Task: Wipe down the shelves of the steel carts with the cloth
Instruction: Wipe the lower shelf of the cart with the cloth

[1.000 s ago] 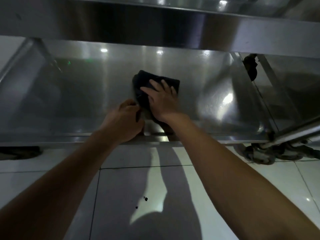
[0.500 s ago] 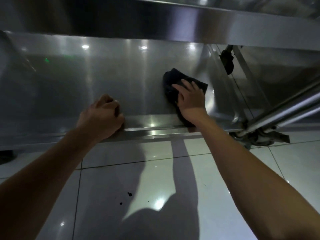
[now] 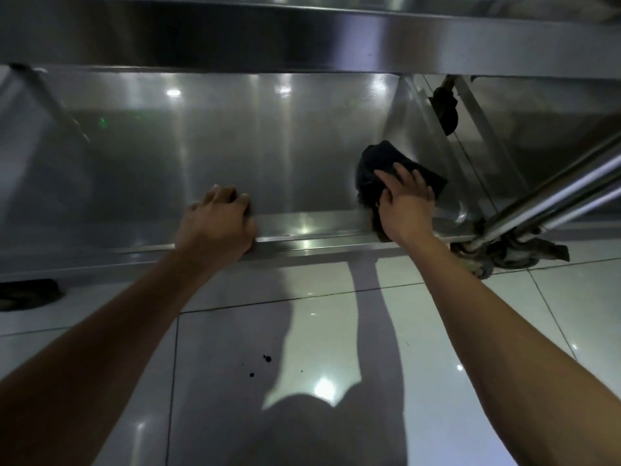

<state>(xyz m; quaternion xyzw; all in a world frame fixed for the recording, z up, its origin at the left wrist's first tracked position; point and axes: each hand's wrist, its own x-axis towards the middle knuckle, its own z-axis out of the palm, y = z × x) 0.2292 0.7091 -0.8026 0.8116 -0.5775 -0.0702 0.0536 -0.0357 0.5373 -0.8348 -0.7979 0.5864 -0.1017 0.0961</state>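
1. The right hand (image 3: 405, 206) lies flat with straight, spread fingers on the dark cloth (image 3: 376, 169), pressing it down onto the lower shelf (image 3: 235, 156) of the steel cart; nothing is curled round the fabric.

2. The left hand (image 3: 218, 223) grips the front lip of the same shelf, its fingers curled over the edge, which looks like bracing while the other arm works.

3. The cloth is bunched under and beyond the right palm, near the shelf's right end, just short of the sloping side wall. It is well apart from the left hand, with a bare stretch of shelf between them.

4. Progress, as a judgement: wiping of this lower shelf is under way, with the cloth at the right-hand part. The steel shines evenly all over, so I cannot tell which areas are already wiped. The far left portion and back edge may be left to do.

5. The upper shelf (image 3: 302, 31) shows only its front edge and underside, so its condition is unknown.

6. A second cart's frame and caster (image 3: 510, 257) stand at the right on the tiled floor (image 3: 336, 331); its shelves presumably remain to be done.
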